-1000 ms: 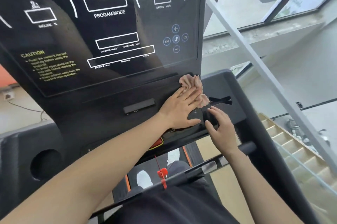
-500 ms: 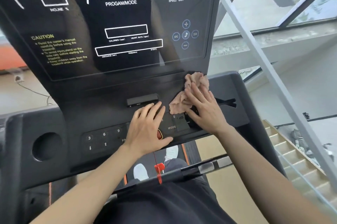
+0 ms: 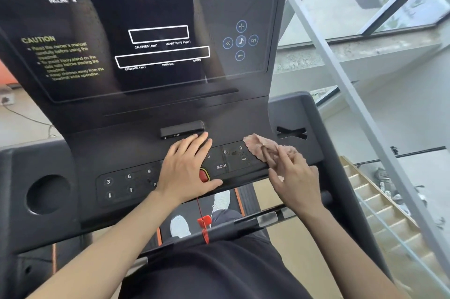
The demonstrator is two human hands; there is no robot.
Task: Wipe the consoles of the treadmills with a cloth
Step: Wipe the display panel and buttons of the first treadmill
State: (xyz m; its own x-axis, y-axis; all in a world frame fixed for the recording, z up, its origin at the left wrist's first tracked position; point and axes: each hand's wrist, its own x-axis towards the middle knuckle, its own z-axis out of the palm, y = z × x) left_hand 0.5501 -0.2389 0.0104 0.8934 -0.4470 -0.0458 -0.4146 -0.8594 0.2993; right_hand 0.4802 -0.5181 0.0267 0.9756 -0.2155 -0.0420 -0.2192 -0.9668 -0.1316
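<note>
The black treadmill console [image 3: 158, 84] fills the view, with a glossy display above and a button panel [image 3: 221, 166] below. A crumpled pinkish cloth [image 3: 260, 146] lies on the right part of the button panel, beside the 9 key. My right hand [image 3: 295, 177] grips the cloth's near end between bent fingers and thumb. My left hand [image 3: 187, 169] rests flat on the middle of the panel, fingers straight, partly covering the red stop button [image 3: 203, 175].
A small black block [image 3: 182, 129] juts out just above my left fingertips. A round cup holder [image 3: 47, 194] sits at the left. A red safety clip [image 3: 204, 222] hangs over the black handlebar [image 3: 267, 218]. Stairs [image 3: 379, 203] and a grey slanted beam [image 3: 341, 74] lie to the right.
The cloth passed from under my left hand to my right hand. My right hand then drew it right and nearer along the button panel. My left hand settled flat mid-panel.
</note>
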